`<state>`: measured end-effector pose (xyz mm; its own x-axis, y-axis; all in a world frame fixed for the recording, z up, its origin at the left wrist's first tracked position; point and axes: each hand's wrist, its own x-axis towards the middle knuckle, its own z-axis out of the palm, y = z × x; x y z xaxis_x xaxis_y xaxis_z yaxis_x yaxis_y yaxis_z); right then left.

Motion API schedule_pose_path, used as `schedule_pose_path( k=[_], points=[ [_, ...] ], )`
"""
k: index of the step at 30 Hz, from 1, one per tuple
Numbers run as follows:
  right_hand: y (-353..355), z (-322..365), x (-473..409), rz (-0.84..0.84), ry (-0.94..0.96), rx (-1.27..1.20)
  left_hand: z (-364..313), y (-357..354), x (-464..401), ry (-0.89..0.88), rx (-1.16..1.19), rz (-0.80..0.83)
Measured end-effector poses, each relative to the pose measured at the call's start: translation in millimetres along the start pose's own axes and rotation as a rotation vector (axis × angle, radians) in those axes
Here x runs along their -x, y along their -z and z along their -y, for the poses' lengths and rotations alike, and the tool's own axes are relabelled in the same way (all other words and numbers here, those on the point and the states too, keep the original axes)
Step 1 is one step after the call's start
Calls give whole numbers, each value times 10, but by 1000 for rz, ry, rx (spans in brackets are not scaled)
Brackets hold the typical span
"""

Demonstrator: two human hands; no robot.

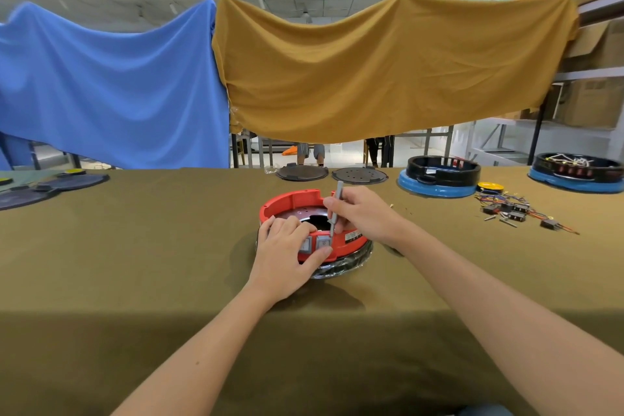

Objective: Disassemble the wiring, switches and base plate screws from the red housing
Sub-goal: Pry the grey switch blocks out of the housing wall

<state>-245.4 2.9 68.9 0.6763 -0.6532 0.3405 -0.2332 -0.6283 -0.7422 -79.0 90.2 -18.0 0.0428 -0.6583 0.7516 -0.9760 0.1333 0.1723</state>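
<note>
The left hand point(287, 255) covers the near-left wall of the red housing point(293, 201), so one of the two grey switches point(323, 242) set in that wall is mostly hidden under its fingers. Its fingers curl over the rim and its thumb presses the outer wall just below the switches, gripping the housing. The right hand point(363, 214) sits just beyond and to the right of the left, pinching a thin grey screwdriver point(335, 209) like a pen. The tool's tip drops behind the rim beside the switches, and what it touches cannot be made out. The housing stands on the olive table point(135, 263) between both hands, its inside showing a dark plate with a hole; any wiring within is hidden. Its lower black edge is glossy and unclear.

Well to the right of the right hand lie loose wires point(516, 209) with small black parts. Past them stand two blue-based rings: the nearer ring point(439, 176) looks bare inside, while the far ring point(579, 170), cut off at the frame edge, holds tangled wiring and coils. Two dark discs point(332, 174) lie beyond the hands.
</note>
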Motion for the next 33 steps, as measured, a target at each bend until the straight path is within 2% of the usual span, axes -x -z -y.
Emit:
schedule_pose_path(
  k=[7,12,15,19,21,29,33],
  points=[
    [42,113,-115,98,-90,3,-12,7,-4,-1,0,18],
    [50,234,-224,181,-124,135,-19,26,-5,0,1,20],
    [19,197,-172,126,-93,147,-24,30,0,1,0,20],
    [-28,23,-3,-27,-45,-29,-26,33,7,-2,-2,18],
    [-25,-2,3,-37,-45,-71,-28,33,6,-5,0,18],
    [42,159,-263,199,-160,92,-36,40,1,2,-14,27],
    [24,192,-322,246,-183,106,-40,43,-1,5,-9,26]
  ],
)
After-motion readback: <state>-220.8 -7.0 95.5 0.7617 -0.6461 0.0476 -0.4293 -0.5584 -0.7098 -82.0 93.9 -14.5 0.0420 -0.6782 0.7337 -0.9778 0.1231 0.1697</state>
